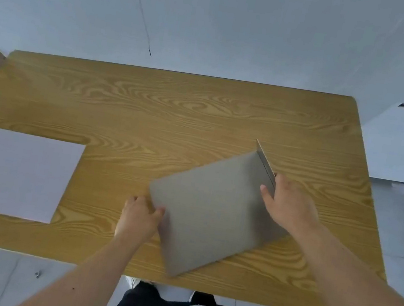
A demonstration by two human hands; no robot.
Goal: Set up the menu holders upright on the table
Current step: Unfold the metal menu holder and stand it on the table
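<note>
While your left hand [142, 213] pinched the near-left corner of the grey menu holder [209, 207], your right hand [286, 204] gripped its raised flap [265, 164] at 2 o'clock, fingers closed on the thin edge. The holder lay right of centre on the wooden table [150, 107], its near corner close to the 6 o'clock table edge. It looked light, stiff and smooth, likely slippery, so edges seemed the best hold. White sheets [12, 173] sat at 9 o'clock, well apart. Open room ran from 10 to 1 o'clock.
</note>
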